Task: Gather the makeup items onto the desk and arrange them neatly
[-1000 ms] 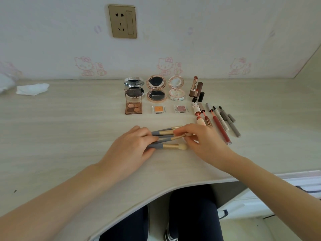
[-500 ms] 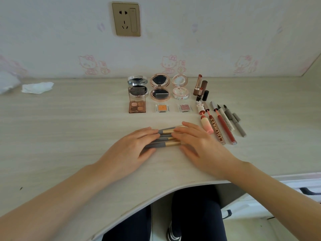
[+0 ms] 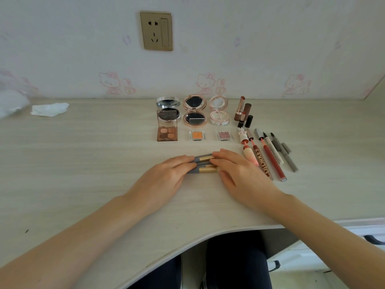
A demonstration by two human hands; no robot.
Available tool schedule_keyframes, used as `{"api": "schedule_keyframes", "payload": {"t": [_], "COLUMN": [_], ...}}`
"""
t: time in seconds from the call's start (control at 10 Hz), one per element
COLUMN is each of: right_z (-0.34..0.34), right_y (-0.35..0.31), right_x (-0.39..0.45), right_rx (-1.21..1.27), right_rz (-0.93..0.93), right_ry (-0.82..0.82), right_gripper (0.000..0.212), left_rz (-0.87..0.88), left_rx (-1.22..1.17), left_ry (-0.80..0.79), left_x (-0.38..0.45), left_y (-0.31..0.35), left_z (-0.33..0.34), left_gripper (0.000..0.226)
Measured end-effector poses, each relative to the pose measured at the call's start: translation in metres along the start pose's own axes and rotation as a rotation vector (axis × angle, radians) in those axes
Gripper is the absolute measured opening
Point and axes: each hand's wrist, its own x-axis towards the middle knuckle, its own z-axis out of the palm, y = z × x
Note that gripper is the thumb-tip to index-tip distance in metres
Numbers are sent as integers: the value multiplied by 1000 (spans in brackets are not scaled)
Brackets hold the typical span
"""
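Three makeup brushes (image 3: 205, 164) with grey handles and gold ferrules lie side by side on the pale wooden desk (image 3: 83, 167). My left hand (image 3: 166, 176) rests flat on their handle ends with straight fingers. My right hand (image 3: 239, 174) lies flat over their bristle ends, hiding them. Behind stand three open compacts (image 3: 194, 110), an eyeshadow palette (image 3: 167, 133), two small single shadows (image 3: 196, 135) and several lipsticks (image 3: 242, 111). Right of my hand lies a row of lip glosses and liner pens (image 3: 268, 153).
A crumpled white tissue (image 3: 50, 109) lies at the back left of the desk, with more white material at the far left edge. A gold wall socket (image 3: 156, 31) sits above. The desk's curved front edge (image 3: 187, 245) runs over my legs.
My right hand, which was pinching a brush, has flattened over the brush tips. Both hands now press the three brushes together in a tighter, more level bundle.
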Motion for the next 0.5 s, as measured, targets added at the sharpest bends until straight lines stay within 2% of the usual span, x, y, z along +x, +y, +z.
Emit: {"api": "schedule_keyframes", "payload": {"t": [0.3,0.4,0.5], "right_z": [-5,-9,-23], "right_y": [-4,-3,-4], "right_x": [-4,-8,-18], "right_rx": [21,26,83], "right_rz": [34,16,122], "right_ry": [-37,7,26], "right_gripper": [35,37,41], "left_rz": [4,-3,-93], "left_rx": [58,87,45], "left_ry": [17,26,43], "left_x": [4,-1,-13], "left_y": [2,3,8], "left_z": [-4,-6,-11], "left_gripper": [40,39,38]}}
